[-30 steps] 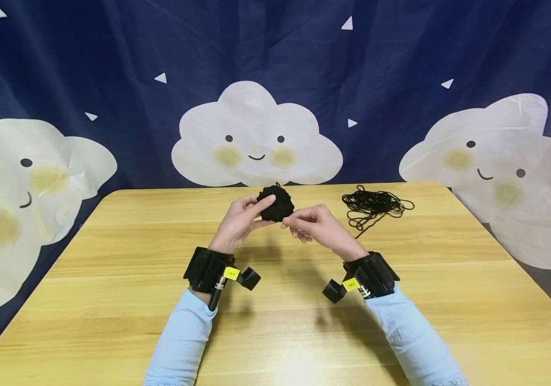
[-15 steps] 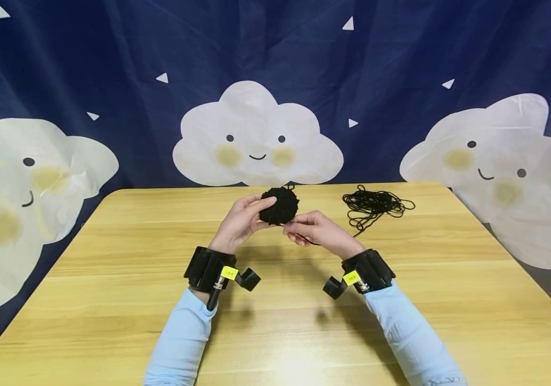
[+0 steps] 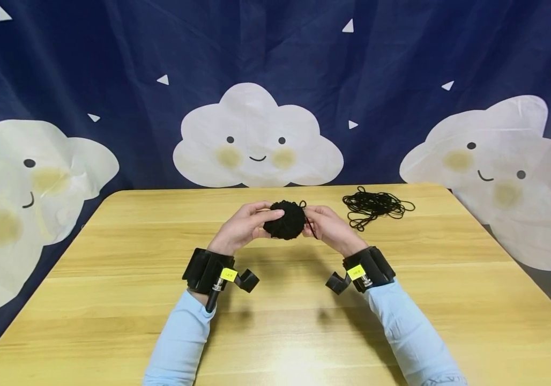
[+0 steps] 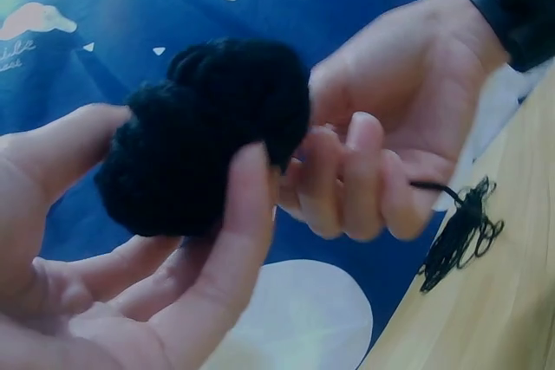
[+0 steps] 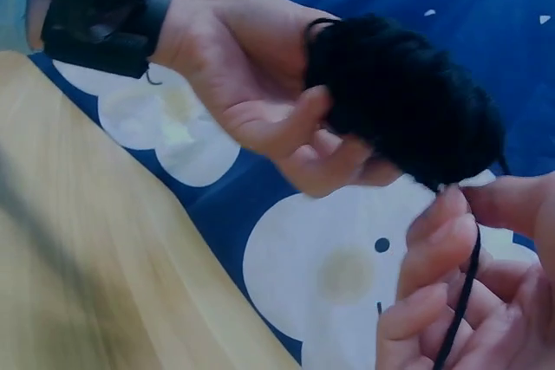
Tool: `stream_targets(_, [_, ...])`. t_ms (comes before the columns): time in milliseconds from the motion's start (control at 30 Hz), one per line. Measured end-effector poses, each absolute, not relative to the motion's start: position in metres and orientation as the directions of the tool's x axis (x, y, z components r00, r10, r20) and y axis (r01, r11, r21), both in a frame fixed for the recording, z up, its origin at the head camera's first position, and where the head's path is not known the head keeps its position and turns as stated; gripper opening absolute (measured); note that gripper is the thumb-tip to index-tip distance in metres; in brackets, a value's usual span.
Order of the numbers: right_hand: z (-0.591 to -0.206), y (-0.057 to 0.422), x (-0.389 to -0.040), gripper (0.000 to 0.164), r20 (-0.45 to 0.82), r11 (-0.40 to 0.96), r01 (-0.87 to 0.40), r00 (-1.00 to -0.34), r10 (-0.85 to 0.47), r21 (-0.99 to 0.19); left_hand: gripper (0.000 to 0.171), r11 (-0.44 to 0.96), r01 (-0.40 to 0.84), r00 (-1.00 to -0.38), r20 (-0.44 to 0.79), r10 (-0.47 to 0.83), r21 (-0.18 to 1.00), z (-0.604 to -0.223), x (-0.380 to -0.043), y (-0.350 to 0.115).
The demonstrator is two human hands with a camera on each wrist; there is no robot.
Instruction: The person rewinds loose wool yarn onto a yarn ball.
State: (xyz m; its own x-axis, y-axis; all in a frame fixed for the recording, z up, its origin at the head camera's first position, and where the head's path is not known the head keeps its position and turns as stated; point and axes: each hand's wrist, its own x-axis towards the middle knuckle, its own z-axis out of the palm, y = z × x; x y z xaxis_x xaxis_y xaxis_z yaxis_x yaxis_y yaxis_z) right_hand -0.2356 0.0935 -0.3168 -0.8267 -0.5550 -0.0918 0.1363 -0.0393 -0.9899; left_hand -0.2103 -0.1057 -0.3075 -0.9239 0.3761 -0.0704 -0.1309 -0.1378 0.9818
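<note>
A fuzzy black ball of yarn (image 3: 286,221) is held up above the far part of the table. My left hand (image 3: 239,228) grips it from the left, thumb across the near side and fingers around it. At the ball's right edge, my right hand (image 3: 335,230) pinches a black yarn strand (image 5: 466,292), which runs down over its curled fingers in the right wrist view. A small yarn loop (image 3: 303,203) sticks out at the ball's upper right. The left wrist view shows the strand leaving the right hand's far side toward a loose yarn pile (image 4: 464,231).
The tangled pile of loose black yarn (image 3: 377,205) lies on the wooden table (image 3: 275,321), to the right near its far edge. A dark blue curtain (image 3: 381,64) with white clouds hangs right behind that edge. Each wrist wears a black camera band.
The ball has turned in the left hand and moved right and slightly nearer. My right hand has shifted from beneath the ball's lower right to its right side, carrying the strand.
</note>
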Motion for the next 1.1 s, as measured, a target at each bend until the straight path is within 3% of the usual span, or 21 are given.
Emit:
stream_targets(233, [-0.305, 0.09, -0.236, 0.024, -0.047, -0.024, 0.064, -0.894, -0.445, -0.998, 0.021, -0.067, -0.125, -0.913, -0.089, 0.399, 0.99, -0.31, -0.21, -0.105])
stream_targets(400, [-0.301, 0.088, -0.232, 0.026, 0.034, 0.104, -0.079, -0.923, -0.382, -0.991, 0.037, -0.006, -0.111, -0.916, -0.1, 0.388, 0.994, -0.311, -0.209, -0.105])
stream_targets(533, [-0.299, 0.086, -0.227, 0.028, 0.112, 0.197, -0.195, -0.924, -0.366, -0.961, 0.049, -0.008, -0.098, -0.919, -0.088, 0.384, 0.995, -0.311, -0.21, -0.105])
stream_targets(667, [-0.298, 0.083, -0.223, 0.026, 0.175, 0.222, -0.276, -0.905, -0.387, -0.935, 0.048, -0.038, -0.079, -0.931, -0.06, 0.359, 0.996, -0.312, -0.211, -0.104])
stream_targets(1100, [-0.303, 0.079, -0.212, 0.027, 0.103, 0.197, -0.233, -0.852, -0.513, -0.952, 0.039, -0.14, -0.031, -0.992, -0.013, 0.127, 0.99, -0.311, -0.213, -0.102])
